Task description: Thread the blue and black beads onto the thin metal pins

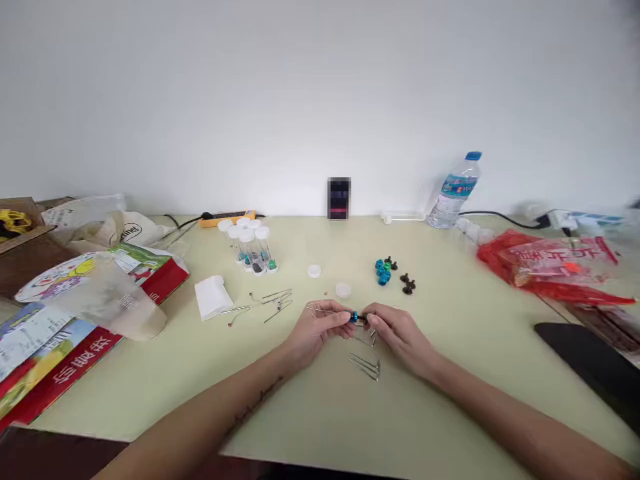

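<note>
My left hand (pixel 320 328) pinches a small blue knob-like piece (pixel 355 317), and a thin metal rod (pixel 320 308) sticks out past its fingers to the left. My right hand (pixel 400 333) has its fingertips closed on a small black piece (pixel 363 319) that meets the blue one. Several thin metal pins (pixel 366 365) lie on the table just below the hands. Beyond the right hand are a cluster of blue and green pieces (pixel 383 272) and several black pieces (pixel 408 285). A clear round cap (pixel 343 290) and a white cap (pixel 314 271) lie beyond the left hand.
Clear tubes with white caps (pixel 250 248) stand at the back left, near bent metal rods (pixel 277 300) and a folded white paper (pixel 212 297). Bags and a red box (pixel 170 280) crowd the left. A water bottle (pixel 454 193) leans on the wall; red packaging (pixel 545 267) lies right.
</note>
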Tool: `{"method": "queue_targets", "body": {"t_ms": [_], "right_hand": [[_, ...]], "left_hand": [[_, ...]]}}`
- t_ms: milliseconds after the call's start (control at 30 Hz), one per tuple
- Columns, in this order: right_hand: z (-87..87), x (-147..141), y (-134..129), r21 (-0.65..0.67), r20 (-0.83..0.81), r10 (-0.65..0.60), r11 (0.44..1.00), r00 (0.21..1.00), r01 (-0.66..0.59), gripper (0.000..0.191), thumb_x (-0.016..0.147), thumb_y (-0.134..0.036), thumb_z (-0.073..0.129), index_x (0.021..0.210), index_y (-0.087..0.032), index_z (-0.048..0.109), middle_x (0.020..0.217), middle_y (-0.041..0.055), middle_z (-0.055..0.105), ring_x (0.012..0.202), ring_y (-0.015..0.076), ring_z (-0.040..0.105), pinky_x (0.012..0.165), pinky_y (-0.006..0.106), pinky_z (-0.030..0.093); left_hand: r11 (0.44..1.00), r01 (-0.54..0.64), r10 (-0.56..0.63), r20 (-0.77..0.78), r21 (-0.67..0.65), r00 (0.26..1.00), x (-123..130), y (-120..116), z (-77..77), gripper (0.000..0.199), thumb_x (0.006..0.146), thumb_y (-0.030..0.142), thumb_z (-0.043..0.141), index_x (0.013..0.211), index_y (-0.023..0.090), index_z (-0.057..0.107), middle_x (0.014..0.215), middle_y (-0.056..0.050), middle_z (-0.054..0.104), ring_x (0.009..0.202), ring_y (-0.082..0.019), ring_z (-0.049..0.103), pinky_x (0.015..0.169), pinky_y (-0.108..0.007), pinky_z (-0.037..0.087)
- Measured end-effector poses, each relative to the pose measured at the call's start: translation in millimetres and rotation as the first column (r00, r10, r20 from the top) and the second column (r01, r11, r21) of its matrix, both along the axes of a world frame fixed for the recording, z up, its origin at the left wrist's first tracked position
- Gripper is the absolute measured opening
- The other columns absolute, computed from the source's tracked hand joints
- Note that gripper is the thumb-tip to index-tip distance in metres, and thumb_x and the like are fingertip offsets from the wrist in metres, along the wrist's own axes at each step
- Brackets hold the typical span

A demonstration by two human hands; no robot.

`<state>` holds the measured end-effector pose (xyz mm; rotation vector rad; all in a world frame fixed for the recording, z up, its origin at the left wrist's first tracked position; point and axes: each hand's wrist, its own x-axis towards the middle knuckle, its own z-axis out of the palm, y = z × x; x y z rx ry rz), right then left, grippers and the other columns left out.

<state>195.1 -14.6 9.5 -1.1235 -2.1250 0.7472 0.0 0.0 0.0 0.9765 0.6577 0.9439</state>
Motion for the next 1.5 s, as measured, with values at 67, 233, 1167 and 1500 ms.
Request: {"method": "queue_targets", "body": {"t_ms": [67,233,1167,1500], "right_hand": [[-1.4,-0.5,0.7,0.0,0.017,-0.008,1.0,1.0,0.008,0.032,0.095,-0.037,0.032,0.079,-0.019,0.053,0.072,0.0008,0.055,0.065,0.013,0.05,0.061,0.023,0.037],[-5.2,-1.9,0.3,-0.021,0.022,-0.07,0.997,0.997,0.07,0.024,0.092,-0.043,0.039,0.089,-0.021,0.049,0.057,-0.0049,0.043,0.051,0.0113,0.038,0.049,0.022,0.029],[-4.8,-1.6,0.0,0.003,0.026,-0.059,0.998,0.998,0.059,0.024,0.092,-0.042,0.038,0.089,-0.021,0.05,0.059,-0.0044,0.046,0.049,0.0108,0.038,0.049,0.022,0.03],[-1.9,0.7,0.0,-0.028,0.028,0.014,1.0,0.999,-0.013,0.034,0.096,-0.038,0.031,0.074,-0.019,0.051,0.07,-0.0001,0.056,0.062,0.0117,0.049,0.058,0.023,0.036]], "left_hand": [[1.0,0.015,-0.015,-0.006,0.008,1.0,-0.1,-2.3,0.4,0.022,0.072,0.027,0.068,0.084,0.009,0.065,0.073,-0.009,0.068,0.063,-0.013,0.061,0.064,-0.025,0.045],[1.0,0.01,-0.01,0.005,0.008,1.0,-0.9,-3.7,0.6,0.022,0.072,0.027,0.069,0.084,0.009,0.064,0.073,-0.009,0.067,0.064,-0.013,0.061,0.064,-0.025,0.045],[1.0,0.022,-0.022,0.017,0.0,1.0,-0.8,-1.2,0.5,0.02,0.073,0.026,0.068,0.084,0.01,0.064,0.074,-0.009,0.067,0.065,-0.014,0.061,0.065,-0.026,0.045],[0.998,0.055,-0.056,-0.004,-0.017,0.998,-0.2,-2.4,1.5,0.023,0.07,0.027,0.07,0.083,0.009,0.065,0.075,-0.01,0.068,0.064,-0.015,0.062,0.065,-0.028,0.046]]}}
